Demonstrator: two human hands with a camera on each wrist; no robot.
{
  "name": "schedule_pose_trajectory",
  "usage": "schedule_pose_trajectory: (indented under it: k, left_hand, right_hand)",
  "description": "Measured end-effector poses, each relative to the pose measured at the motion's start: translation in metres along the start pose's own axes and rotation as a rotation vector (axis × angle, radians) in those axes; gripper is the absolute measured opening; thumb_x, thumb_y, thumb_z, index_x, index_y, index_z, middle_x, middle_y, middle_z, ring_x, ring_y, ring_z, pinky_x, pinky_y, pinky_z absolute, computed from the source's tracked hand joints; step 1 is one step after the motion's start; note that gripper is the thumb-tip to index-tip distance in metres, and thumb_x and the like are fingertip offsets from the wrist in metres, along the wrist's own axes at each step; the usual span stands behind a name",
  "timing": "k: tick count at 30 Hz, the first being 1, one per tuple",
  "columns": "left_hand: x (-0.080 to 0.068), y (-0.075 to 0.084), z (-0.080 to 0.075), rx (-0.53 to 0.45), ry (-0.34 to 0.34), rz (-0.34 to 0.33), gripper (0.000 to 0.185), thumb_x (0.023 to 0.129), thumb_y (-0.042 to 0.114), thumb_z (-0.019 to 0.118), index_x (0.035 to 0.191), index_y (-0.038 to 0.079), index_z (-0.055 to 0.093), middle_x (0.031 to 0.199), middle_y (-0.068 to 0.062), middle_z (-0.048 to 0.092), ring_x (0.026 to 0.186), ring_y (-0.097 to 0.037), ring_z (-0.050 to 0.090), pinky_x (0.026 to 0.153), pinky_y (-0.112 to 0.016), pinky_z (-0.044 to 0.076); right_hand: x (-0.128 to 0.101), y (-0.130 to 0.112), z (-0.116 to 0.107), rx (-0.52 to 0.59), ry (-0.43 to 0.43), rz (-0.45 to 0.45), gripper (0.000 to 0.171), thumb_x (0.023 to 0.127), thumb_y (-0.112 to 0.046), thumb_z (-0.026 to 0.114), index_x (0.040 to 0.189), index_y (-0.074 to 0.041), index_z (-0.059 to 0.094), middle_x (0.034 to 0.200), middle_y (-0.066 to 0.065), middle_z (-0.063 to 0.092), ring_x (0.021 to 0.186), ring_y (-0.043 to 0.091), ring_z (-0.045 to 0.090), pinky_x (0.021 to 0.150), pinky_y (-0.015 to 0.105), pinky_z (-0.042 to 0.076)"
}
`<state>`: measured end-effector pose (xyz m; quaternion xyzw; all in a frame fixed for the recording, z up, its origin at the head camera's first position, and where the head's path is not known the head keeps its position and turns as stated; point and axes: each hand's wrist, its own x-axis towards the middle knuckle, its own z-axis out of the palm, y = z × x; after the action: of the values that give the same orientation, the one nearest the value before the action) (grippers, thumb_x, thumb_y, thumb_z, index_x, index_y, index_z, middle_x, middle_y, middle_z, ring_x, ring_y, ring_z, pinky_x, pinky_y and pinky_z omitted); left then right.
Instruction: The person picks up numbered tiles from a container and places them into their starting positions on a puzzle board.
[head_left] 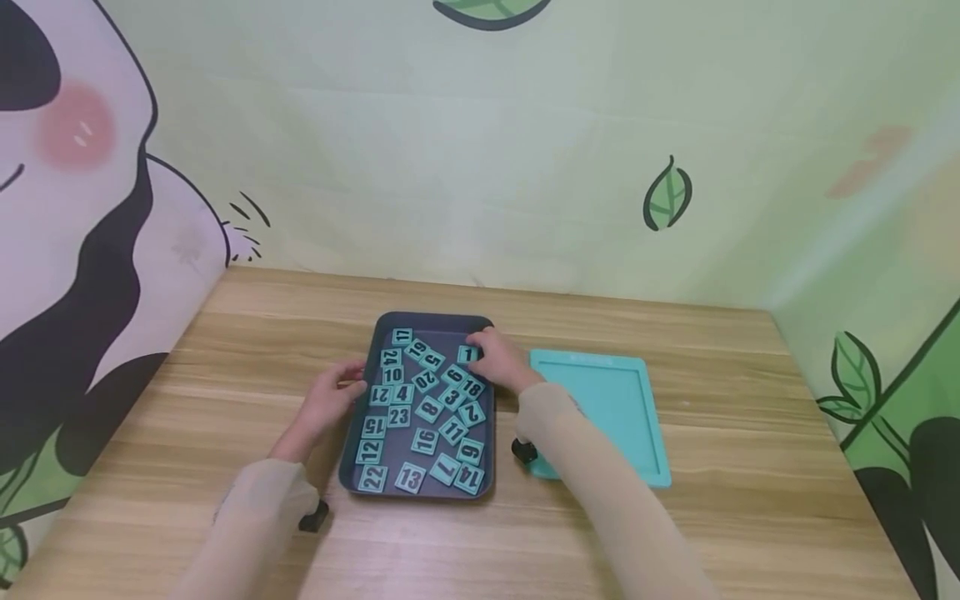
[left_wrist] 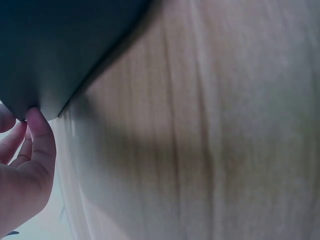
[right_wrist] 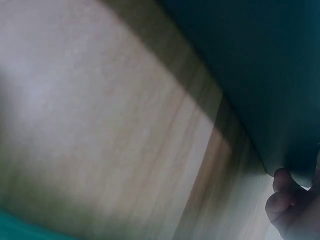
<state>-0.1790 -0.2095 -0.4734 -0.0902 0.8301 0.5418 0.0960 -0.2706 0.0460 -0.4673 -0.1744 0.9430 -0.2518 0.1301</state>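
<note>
A dark tray (head_left: 408, 433) bears several teal square tiles with black numbers, such as tile 13 (head_left: 410, 477) and tile 16 (head_left: 424, 442). My left hand (head_left: 326, 404) grips the tray's left rim. In the left wrist view, fingers (left_wrist: 42, 135) reach against the tray's dark underside (left_wrist: 60, 50). On the opposite side, my right hand (head_left: 501, 360) holds the right rim near the far corner, beside tile 1 (head_left: 468, 354). Bent fingers (right_wrist: 281, 187) press against the tray's underside (right_wrist: 260, 75) in the right wrist view.
A flat turquoise board (head_left: 603, 400) with a raised border lies to the tray's right, partly behind my right sleeve (head_left: 600, 483). Both rest on a wood-grain table (head_left: 262, 333). Behind it rises a wall (head_left: 450, 167) painted with leaves and a panda.
</note>
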Motion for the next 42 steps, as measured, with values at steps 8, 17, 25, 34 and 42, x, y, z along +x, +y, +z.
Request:
schedule_pose_trajectory:
  k: [8,17,25,34,42]
  left_hand:
    - [-0.002,0.003,0.004,0.015,0.003,0.006,0.041,0.092,0.011,0.04,0.132,0.004,0.037,0.127,-0.018,0.043,0.116,-0.034,0.044,0.09,-0.042,0.045]
    - [-0.001,0.004,0.008,0.034,0.009,0.025,0.04,0.092,0.01,0.04,0.131,0.003,0.038,0.126,-0.019,0.043,0.116,-0.035,0.044,0.09,-0.042,0.045]
    - [0.0,-0.001,0.007,0.026,0.023,0.022,0.041,0.092,0.01,0.04,0.132,0.004,0.037,0.126,-0.019,0.043,0.116,-0.036,0.044,0.091,-0.043,0.044]
    - [-0.001,0.0,0.004,0.04,0.023,0.033,0.041,0.092,0.01,0.039,0.132,0.003,0.037,0.126,-0.02,0.043,0.115,-0.036,0.044,0.092,-0.044,0.043]
    - [-0.003,0.002,0.005,0.048,0.024,0.022,0.041,0.093,0.011,0.039,0.133,0.003,0.035,0.128,-0.02,0.042,0.117,-0.036,0.041,0.094,-0.045,0.041]
  right_hand:
    - [0.0,-0.001,-0.001,-0.119,0.012,0.035,0.04,0.081,-0.025,0.06,0.119,-0.015,0.055,0.111,0.004,0.053,0.094,0.018,0.053,0.082,0.034,0.047]
    - [-0.006,0.002,-0.004,-0.039,0.038,0.02,0.038,0.08,-0.025,0.061,0.116,-0.013,0.056,0.107,0.003,0.054,0.094,0.017,0.053,0.081,0.032,0.047]
    - [-0.015,0.005,-0.02,0.064,0.091,-0.029,0.036,0.079,-0.023,0.063,0.112,-0.012,0.058,0.106,0.006,0.056,0.096,0.02,0.053,0.082,0.034,0.047]
    - [-0.032,0.025,-0.049,0.191,0.108,-0.051,0.036,0.08,-0.019,0.062,0.115,-0.011,0.056,0.111,0.006,0.055,0.099,0.022,0.051,0.081,0.034,0.046]
    - [-0.048,0.061,-0.059,0.179,0.105,-0.049,0.036,0.08,-0.015,0.063,0.114,-0.006,0.056,0.108,0.011,0.054,0.094,0.026,0.049,0.076,0.033,0.045]
